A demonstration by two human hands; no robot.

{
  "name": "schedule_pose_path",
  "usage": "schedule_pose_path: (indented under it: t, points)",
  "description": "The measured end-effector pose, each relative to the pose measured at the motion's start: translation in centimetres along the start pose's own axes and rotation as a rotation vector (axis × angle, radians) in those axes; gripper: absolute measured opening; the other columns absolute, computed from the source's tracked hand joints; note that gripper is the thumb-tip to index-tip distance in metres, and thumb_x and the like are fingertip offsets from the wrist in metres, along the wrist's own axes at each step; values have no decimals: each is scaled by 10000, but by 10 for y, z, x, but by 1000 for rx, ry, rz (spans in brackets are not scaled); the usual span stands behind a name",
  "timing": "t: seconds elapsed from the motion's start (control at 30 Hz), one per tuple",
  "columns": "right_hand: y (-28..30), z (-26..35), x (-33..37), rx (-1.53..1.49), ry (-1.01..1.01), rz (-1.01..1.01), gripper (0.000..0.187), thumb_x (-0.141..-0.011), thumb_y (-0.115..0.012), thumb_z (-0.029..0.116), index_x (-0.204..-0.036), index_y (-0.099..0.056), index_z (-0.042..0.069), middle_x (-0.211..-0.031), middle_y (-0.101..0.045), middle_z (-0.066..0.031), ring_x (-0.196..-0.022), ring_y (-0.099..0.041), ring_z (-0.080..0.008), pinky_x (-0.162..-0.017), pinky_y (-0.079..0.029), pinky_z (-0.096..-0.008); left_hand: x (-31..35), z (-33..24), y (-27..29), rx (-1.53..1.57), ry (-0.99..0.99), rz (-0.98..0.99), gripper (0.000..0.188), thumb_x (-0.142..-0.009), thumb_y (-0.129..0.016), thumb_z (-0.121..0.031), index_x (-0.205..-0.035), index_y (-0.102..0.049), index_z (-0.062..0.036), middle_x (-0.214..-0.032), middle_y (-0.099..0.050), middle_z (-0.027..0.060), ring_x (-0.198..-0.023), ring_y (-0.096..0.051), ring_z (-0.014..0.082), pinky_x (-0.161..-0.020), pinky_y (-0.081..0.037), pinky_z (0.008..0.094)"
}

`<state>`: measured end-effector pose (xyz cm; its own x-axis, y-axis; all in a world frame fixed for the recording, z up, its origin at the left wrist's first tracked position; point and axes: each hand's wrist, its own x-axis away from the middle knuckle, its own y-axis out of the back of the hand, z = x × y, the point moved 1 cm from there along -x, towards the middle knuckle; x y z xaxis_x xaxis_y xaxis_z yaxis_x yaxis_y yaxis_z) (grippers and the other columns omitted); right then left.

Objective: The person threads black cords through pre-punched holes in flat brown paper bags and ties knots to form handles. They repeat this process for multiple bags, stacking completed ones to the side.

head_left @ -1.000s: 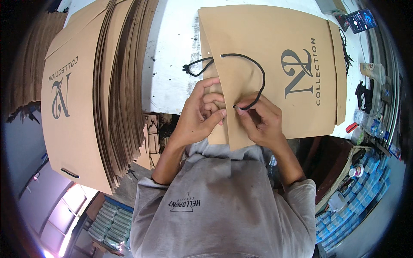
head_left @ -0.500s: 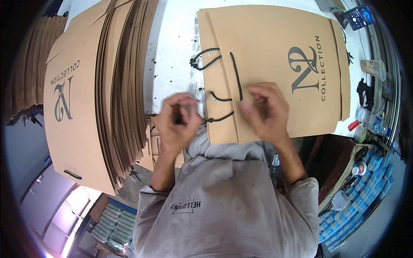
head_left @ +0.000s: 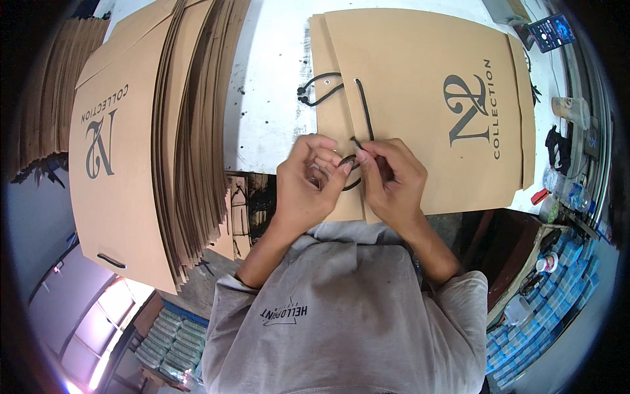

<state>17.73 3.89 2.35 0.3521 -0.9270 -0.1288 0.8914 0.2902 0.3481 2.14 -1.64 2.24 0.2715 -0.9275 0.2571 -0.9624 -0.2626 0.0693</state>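
Observation:
A flat brown paper bag [head_left: 407, 98] with dark print lies on the white table before me. Black cord runs through eyelets near its left edge, and a knotted cord loop [head_left: 318, 90] sticks out past that edge. Over the bag's near left part, my left hand [head_left: 315, 171] pinches a black cord [head_left: 348, 161] between thumb and finger. Right beside it, my right hand [head_left: 394, 174] grips the cord's end between thumb and forefinger. The hands almost touch, and the fingers partly hide the cord and the lower eyelets.
A thick stack of brown paper bags [head_left: 125, 144] stands to the left, with more bags [head_left: 49, 92] beyond it. Along the right edge are a phone [head_left: 551, 31], a plastic cup [head_left: 571, 111] and a red object [head_left: 540, 196]. Blue-and-white packs [head_left: 551, 315] lie lower right.
My left hand has moved right, from beside the bag's edge onto the bag, and the right hand has shifted slightly nearer. The hands now meet at the cord, both pinching it.

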Motion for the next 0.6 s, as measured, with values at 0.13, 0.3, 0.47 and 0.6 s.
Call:
schedule_pose_path:
  t: [0.13,0.3,0.47,0.6]
  points:
    - [6,6,-8,64,-29,200,134,-910,-664,-36,-1039,-674,-2,-913,-608,-145,-766,-637,-296,-699,-524,-366,-8,7,11,-326,-487,64,153,-910,-701,48,-953,-574,-27,-954,-672,103,-817,-615,113,-702,-483,224]
    - [16,-4,-11,-80,-91,269,54,-944,-636,-16,-997,-644,-12,-878,-582,-115,-745,-589,-231,-708,-484,-339,-17,15,7,-69,-442,50,202,-873,-722,89,-1034,-628,12,-955,-682,115,-865,-654,147,-723,-507,242]
    - [20,-6,-11,-193,-237,222,52,-971,-620,-6,-1010,-652,-17,-856,-587,-85,-762,-562,-153,-711,-465,-299,-10,15,-3,-127,-451,77,156,-885,-771,32,-1034,-775,-15,-1070,-700,147,-891,-682,162,-743,-557,256]
    - [18,-10,-9,-282,-211,170,69,-967,-640,13,-1015,-682,-13,-853,-594,-88,-794,-591,-166,-740,-482,-293,-7,27,-10,47,-373,62,117,-974,-678,5,-1089,-694,17,-1114,-702,157,-950,-679,162,-795,-563,263]
